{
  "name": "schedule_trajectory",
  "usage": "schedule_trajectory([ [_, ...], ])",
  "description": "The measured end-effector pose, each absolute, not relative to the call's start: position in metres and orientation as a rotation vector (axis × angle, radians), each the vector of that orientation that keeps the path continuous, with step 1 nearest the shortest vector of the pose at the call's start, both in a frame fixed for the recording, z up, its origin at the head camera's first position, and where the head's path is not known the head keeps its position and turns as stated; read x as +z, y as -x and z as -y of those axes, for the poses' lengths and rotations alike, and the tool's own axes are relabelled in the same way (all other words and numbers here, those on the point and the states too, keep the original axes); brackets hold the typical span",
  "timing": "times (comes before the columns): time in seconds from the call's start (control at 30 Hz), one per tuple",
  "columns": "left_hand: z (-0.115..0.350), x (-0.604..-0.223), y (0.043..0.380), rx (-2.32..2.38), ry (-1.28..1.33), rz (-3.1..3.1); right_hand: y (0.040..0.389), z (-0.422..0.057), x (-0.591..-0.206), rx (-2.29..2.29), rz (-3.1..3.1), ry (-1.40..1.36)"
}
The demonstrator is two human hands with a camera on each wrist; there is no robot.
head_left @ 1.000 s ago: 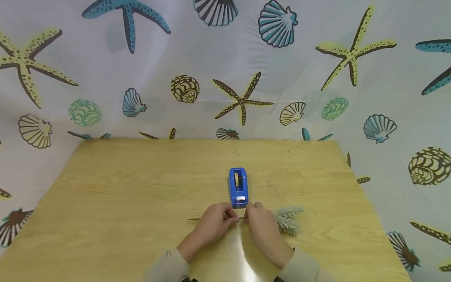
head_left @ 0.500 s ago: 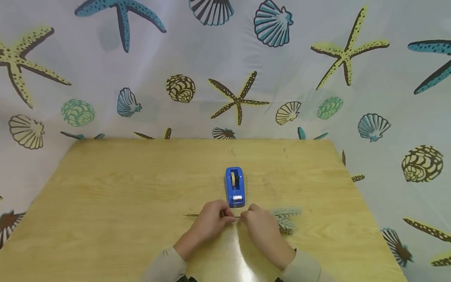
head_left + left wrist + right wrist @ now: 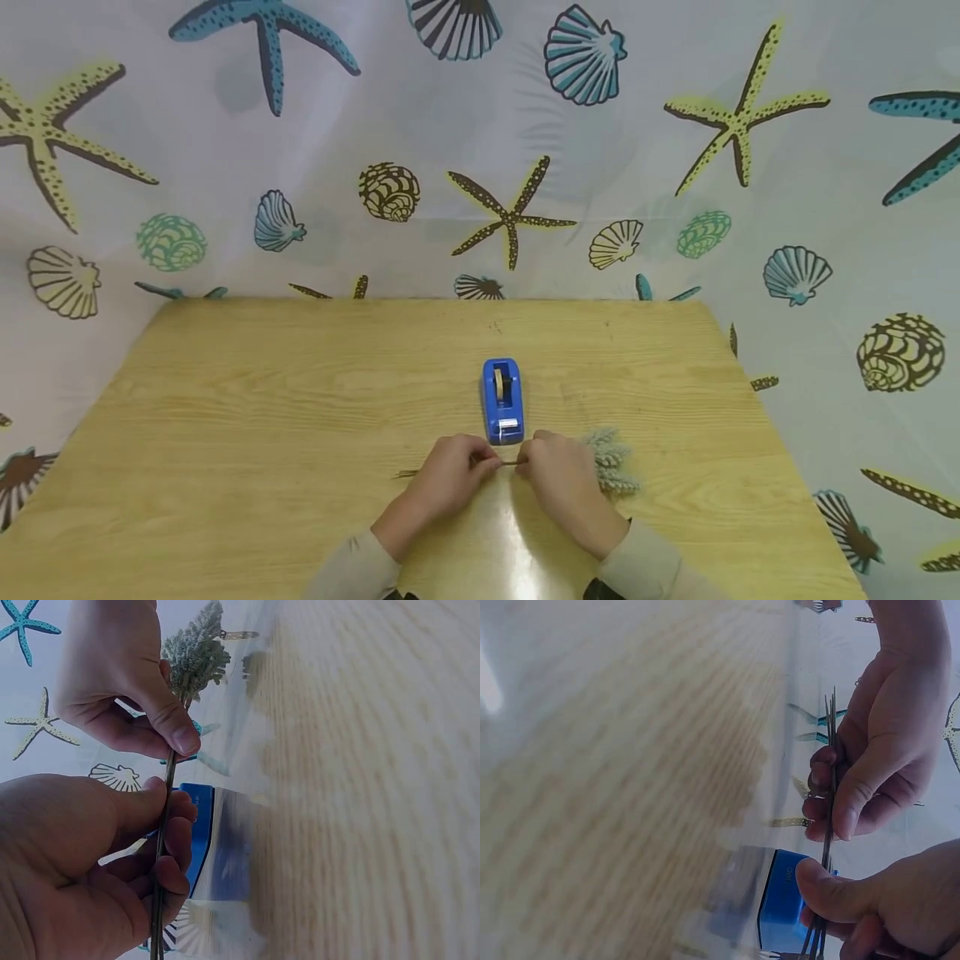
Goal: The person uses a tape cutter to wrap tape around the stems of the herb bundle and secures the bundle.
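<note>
Well inside table's far edge [image 3: 420, 302] | left hand [image 3: 450, 475], right hand [image 3: 566, 479] pinch stems [image 3: 157, 915]

Left hand [image 3: 881, 750] and right hand [image 3: 885, 900] pinch thin stems [image 3: 827, 849].

We observe a wooden table [image 3: 300, 367] with light yellow-brown grain and a glossy surface. On it rests one blue tape dispenser [image 3: 512, 412], its long axis aligned from twelve o'clock to six, with the tape roll [image 3: 498, 384] toward twelve. From the dispenser, we note small dark marks [image 3: 495, 327] at twelve o'clock and a bright glare patch [image 3: 522, 567] at six.
</note>
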State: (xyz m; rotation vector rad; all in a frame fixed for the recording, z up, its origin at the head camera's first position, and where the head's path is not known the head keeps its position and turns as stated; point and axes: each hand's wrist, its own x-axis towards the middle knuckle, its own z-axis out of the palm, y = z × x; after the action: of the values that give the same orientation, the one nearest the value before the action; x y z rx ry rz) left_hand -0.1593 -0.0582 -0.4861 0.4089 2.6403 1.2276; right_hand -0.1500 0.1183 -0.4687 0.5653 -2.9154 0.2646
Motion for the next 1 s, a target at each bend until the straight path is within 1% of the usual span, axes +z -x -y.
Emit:
schedule_trajectory([
  [0.2, 0.0555, -0.4835, 0.1595, 1.213, -0.437, -2.647, 0.1519, -0.12, -0.4704, 0.222, 2.891, -0.571],
  [0.43, 0.0547, -0.4814, 0.1592, 1.193, -0.371, -2.658, 0.1527, -0.1183, -0.4711, 0.288, 2.914, -0.574],
  [0.73, 0.0535, -0.481, 0.1602, 1.251, -0.347, -2.676, 0.1515, -0.1187, -0.468, 0.336, 2.945, -0.551],
  [0.83, 0.0534, -0.4816, 0.161, 1.271, -0.338, -2.679, 0.1513, -0.1209, -0.4667, 0.345, 2.952, -0.586],
  [1.0, 0.0537, -0.4821, 0.1622, 1.268, -0.34, -2.684, 0.1536, -0.1279, -0.4647, 0.282, 2.934, -0.736],
])
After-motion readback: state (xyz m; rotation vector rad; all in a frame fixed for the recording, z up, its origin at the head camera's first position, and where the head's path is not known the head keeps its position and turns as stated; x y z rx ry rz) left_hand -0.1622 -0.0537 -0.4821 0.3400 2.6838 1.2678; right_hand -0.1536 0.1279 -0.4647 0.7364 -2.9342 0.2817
